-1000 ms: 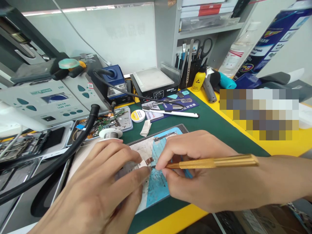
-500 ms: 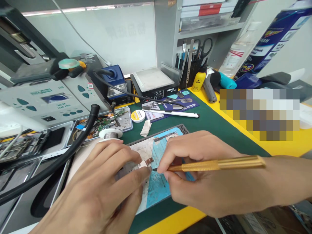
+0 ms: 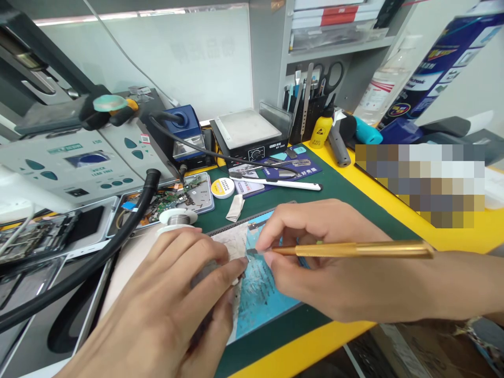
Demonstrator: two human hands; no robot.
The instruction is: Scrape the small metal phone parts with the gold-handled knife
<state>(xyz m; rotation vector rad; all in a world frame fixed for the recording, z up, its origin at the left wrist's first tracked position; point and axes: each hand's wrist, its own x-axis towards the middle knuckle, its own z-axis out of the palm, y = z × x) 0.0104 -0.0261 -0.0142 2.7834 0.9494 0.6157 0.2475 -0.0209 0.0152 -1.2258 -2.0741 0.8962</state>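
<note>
My right hand [image 3: 315, 262] is closed in a pen grip on a gold-handled craft knife [image 3: 354, 250]. Its short grey blade [image 3: 252, 252] points left, close to my left fingertips. My left hand [image 3: 173, 294] is bent over the mat, thumb and fingers pinched round a small part with a brown flex cable [image 3: 240, 275]. Most of that part is hidden behind the fingers. Beneath both hands lies a blue and whitish work mat [image 3: 268, 302], scuffed with dark marks. A thin dark metal strip [image 3: 258, 224] rests near its far edge.
A solder spool [image 3: 178, 218] stands just beyond my left hand. Behind it are a tray of circuit boards [image 3: 202, 191], a round tin [image 3: 222, 187] and a white pen-like tool [image 3: 291, 184]. A black hose [image 3: 114, 239] crosses the left side. A heating plate [image 3: 252, 131] stands behind.
My right hand has shifted slightly up and away with the knife, its blade now more visible. The small part in my left fingers has turned or dropped lower and shows less.
</note>
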